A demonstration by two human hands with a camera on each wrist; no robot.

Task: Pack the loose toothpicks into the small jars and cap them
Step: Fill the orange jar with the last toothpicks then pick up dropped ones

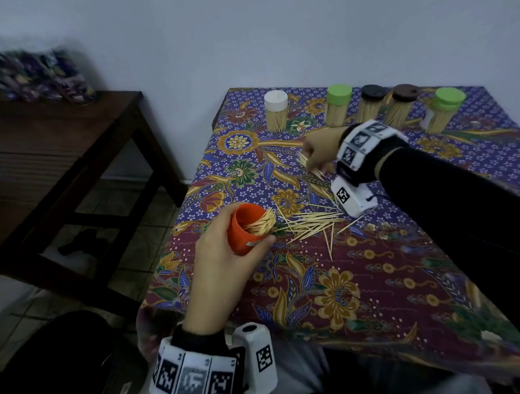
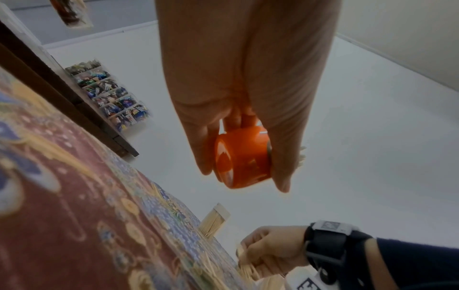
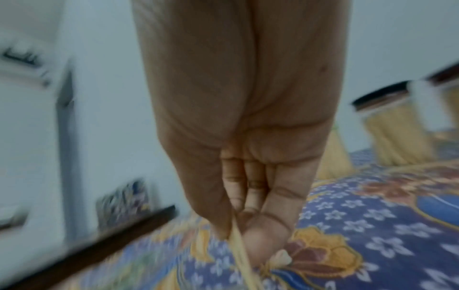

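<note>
The left hand (image 1: 223,260) grips the orange jar (image 1: 245,228) tilted toward 3 o'clock, presumably to ease loading, while the right hand (image 1: 320,150) at 1 o'clock pinches toothpicks (image 1: 306,161), apparently several, from the loose pile (image 1: 312,221).

You had dim, flat, bluish light; your right wrist view was motion-blurred, and the wide lenses bent the edges.

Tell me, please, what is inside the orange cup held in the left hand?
The orange cup, tilted in the left hand, holds a bundle of toothpicks that stick out past its rim. The cup's opaque wall hides their lower ends and the bottom.
</note>
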